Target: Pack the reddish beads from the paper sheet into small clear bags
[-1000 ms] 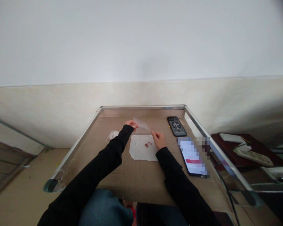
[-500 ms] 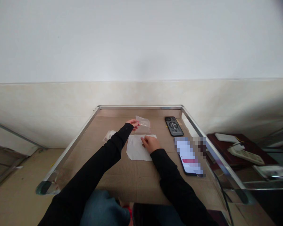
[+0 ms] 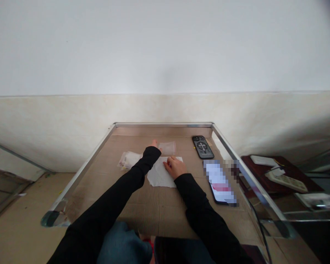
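My left hand (image 3: 155, 144) reaches over the table beside the left edge of a clear plastic bag (image 3: 167, 147), which lies flat. The black sleeve covers much of this hand; a finger and the thumb show apart. My right hand (image 3: 176, 167) rests on the right part of a white paper sheet (image 3: 161, 176), fingers curled and pressed together. Whatever they may hold is hidden. Left of the paper, several small clear packets (image 3: 129, 160) with pale contents lie partly behind my left sleeve.
A black-cased phone (image 3: 202, 147) lies at the back right, a second phone (image 3: 220, 185) with its screen lit nearer me. A metal frame (image 3: 165, 125) edges the cardboard-covered table (image 3: 143, 209). To the right, a power strip (image 3: 287, 181) sits on a dark red surface.
My left hand has let go of the clear plastic bag, which dropped from raised to flat. The left arm shifted slightly, uncovering more of the packets. My right hand barely moved.
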`<state>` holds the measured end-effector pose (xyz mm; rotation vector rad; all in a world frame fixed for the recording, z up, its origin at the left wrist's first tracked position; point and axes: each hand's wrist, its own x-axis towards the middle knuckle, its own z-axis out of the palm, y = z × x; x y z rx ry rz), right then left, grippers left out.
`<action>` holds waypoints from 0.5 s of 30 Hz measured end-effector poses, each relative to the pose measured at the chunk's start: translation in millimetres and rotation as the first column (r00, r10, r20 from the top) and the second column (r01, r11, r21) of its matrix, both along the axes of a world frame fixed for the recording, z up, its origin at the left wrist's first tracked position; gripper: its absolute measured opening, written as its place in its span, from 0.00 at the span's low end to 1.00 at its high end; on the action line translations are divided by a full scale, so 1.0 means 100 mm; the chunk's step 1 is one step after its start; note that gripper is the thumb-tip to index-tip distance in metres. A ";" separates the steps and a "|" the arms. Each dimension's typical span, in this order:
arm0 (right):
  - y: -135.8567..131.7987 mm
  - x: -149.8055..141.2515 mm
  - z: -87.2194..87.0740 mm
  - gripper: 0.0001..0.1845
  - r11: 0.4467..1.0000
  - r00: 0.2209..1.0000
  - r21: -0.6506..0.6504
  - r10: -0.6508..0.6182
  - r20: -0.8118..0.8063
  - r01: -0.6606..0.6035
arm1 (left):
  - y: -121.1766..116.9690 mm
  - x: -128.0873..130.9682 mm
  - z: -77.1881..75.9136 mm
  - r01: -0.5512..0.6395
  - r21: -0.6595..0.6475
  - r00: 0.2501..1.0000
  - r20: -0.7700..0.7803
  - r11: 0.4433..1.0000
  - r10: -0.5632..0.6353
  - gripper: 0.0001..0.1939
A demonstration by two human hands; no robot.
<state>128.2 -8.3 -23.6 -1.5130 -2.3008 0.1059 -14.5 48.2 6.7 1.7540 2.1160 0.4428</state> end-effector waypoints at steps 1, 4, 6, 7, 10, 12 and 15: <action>0.00 0.00 0.00 0.16 1.000 1.000 -0.004 0.002 -0.005 -0.002 | 0.00 0.04 0.03 0.032 0.031 0.999 -0.040 0.999 -0.031 0.21; 0.00 0.00 0.01 0.15 1.000 1.000 -0.031 -0.002 -0.016 0.001 | 0.02 0.20 0.09 0.202 0.132 0.973 -0.144 0.970 -0.183 0.19; 0.00 0.00 0.02 0.14 0.999 1.000 -0.042 0.000 -0.023 -0.001 | 0.03 0.30 0.10 0.309 0.172 0.941 -0.200 0.935 -0.274 0.20; 0.00 0.00 0.03 0.13 0.999 1.000 -0.041 0.004 -0.027 -0.005 | 0.03 0.35 0.10 0.359 0.179 0.920 -0.234 0.916 -0.315 0.20; 0.00 0.01 0.04 0.13 0.999 0.999 -0.033 0.012 -0.039 -0.013 | 0.03 0.43 0.06 0.419 0.134 0.888 -0.264 0.898 -0.375 0.16; 0.01 0.01 0.04 0.13 0.999 0.999 -0.038 0.012 -0.044 -0.014 | 0.01 0.44 0.08 0.404 0.104 0.897 -0.237 0.909 -0.372 0.13; 0.01 0.02 0.03 0.14 0.999 0.998 -0.050 -0.002 -0.058 -0.001 | -0.03 0.36 0.33 0.369 0.152 0.922 -0.182 0.917 -0.341 0.12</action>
